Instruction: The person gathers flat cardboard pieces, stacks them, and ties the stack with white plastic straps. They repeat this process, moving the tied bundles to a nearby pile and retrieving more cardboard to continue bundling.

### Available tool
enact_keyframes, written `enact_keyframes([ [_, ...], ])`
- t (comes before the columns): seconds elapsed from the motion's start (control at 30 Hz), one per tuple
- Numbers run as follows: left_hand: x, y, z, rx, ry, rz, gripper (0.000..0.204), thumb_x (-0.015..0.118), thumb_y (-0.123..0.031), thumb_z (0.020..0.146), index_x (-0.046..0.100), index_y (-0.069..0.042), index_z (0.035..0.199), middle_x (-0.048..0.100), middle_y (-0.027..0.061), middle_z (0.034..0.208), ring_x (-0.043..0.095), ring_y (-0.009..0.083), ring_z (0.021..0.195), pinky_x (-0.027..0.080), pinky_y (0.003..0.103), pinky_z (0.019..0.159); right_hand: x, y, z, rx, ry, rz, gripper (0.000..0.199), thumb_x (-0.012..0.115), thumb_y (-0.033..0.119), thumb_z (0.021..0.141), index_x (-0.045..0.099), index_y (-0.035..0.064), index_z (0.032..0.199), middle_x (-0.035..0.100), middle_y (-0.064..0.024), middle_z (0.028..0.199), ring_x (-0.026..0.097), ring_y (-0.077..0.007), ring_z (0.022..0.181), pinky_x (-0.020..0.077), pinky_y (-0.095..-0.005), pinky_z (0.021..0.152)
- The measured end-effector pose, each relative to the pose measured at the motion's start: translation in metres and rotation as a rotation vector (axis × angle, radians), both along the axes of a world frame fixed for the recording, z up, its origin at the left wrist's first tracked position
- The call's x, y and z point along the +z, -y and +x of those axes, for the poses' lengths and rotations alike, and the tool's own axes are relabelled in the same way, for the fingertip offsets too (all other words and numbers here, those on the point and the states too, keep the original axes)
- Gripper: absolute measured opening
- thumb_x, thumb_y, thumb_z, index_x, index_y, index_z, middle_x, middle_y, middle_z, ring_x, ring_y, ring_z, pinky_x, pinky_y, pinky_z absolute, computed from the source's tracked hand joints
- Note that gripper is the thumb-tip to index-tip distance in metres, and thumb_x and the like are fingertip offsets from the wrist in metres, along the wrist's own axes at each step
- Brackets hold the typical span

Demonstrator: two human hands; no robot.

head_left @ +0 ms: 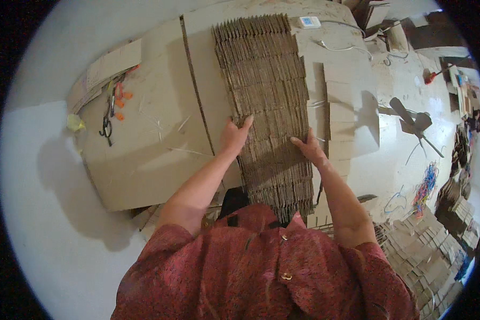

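Observation:
A long row of brown corrugated cardboard pieces [264,85], packed on edge, runs down the middle of a cardboard-covered worktable [154,144]. My left hand [234,134] presses against the row's left side, fingers flat on top. My right hand [308,147] rests on the row's right side, fingers spread over the pieces. Both hands squeeze the same part of the row from opposite sides. A lighter stack of flat cardboard blanks [338,117] lies just right of the row.
Scissors [108,124] and orange clips [120,98] lie at the table's left. A small white device [309,22] with a cord sits at the far end. A dark fan [416,124], coloured strings [425,186] and stacked cardboard [426,261] are on the floor to the right.

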State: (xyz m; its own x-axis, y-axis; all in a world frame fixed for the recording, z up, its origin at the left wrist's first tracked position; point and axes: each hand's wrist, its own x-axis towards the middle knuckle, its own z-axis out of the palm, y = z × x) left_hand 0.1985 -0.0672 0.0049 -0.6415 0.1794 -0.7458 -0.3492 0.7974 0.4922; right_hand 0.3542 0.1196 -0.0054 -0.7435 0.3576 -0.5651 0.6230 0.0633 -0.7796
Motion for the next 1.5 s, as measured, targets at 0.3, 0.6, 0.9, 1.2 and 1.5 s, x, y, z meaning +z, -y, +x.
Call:
enact_keyframes([
  [0.3, -0.018, 0.006, -0.021, -0.250, -0.033, -0.113, 0.065, 0.049, -0.059, 0.074, 0.055, 0.006, 0.082, 0.057, 0.0158, 0.071, 0.056, 0.0279, 0.071, 0.043, 0.039, 0.064, -0.005, 0.011, -0.008, -0.159, 0.081, 0.134, 0.064, 0.051, 0.039, 0.082, 0.029, -0.0020, 0.125, 0.048, -0.0202, 0.114, 0.045, -0.0308, 0.106, 0.0339, -0.0362, 0.090],
  [0.6, -0.077, 0.021, -0.007, -0.195, -0.571, 0.006, 0.054, 0.050, -0.032, 0.083, 0.036, 0.005, 0.119, 0.031, 0.0209, 0.127, 0.031, 0.0325, 0.117, 0.028, 0.040, 0.094, -0.048, 0.018, 0.006, -0.118, 0.137, 0.177, 0.067, 0.052, 0.043, 0.079, 0.027, 0.0019, 0.126, 0.041, -0.0249, 0.120, 0.038, -0.0372, 0.113, 0.0325, -0.0394, 0.093],
  [0.9, -0.007, -0.067, -0.007, -0.947, -1.138, 0.130, 0.048, 0.043, -0.033, 0.086, 0.035, -0.008, 0.126, 0.019, 0.0121, 0.137, 0.016, 0.0336, 0.126, 0.016, 0.053, 0.098, -0.021, 0.011, 0.006, -0.059, 0.135, 0.100, 0.071, 0.050, 0.045, 0.080, 0.019, 0.0041, 0.129, 0.047, -0.0262, 0.111, 0.044, -0.0377, 0.105, 0.0362, -0.0408, 0.087],
  [1.2, -0.013, -0.135, 0.008, -1.275, -1.131, 0.257, 0.042, 0.043, -0.034, 0.083, 0.045, -0.014, 0.119, 0.028, 0.0061, 0.135, 0.017, 0.0311, 0.126, 0.010, 0.055, 0.098, -0.023, 0.014, 0.002, -0.020, 0.173, 0.193, 0.071, 0.048, 0.046, 0.081, 0.017, 0.0041, 0.130, 0.048, -0.0260, 0.110, 0.046, -0.0385, 0.103, 0.0370, -0.0424, 0.086],
  [1.5, -0.012, -0.136, 0.012, -1.258, -1.128, 0.300, 0.033, 0.044, -0.027, 0.081, 0.051, -0.012, 0.109, 0.032, 0.0052, 0.132, 0.019, 0.0312, 0.125, 0.012, 0.056, 0.098, -0.014, 0.010, 0.005, -0.023, 0.123, 0.122, 0.069, 0.049, 0.045, 0.080, 0.019, 0.0031, 0.127, 0.048, -0.0266, 0.108, 0.046, -0.0399, 0.101, 0.0375, -0.0428, 0.085],
])
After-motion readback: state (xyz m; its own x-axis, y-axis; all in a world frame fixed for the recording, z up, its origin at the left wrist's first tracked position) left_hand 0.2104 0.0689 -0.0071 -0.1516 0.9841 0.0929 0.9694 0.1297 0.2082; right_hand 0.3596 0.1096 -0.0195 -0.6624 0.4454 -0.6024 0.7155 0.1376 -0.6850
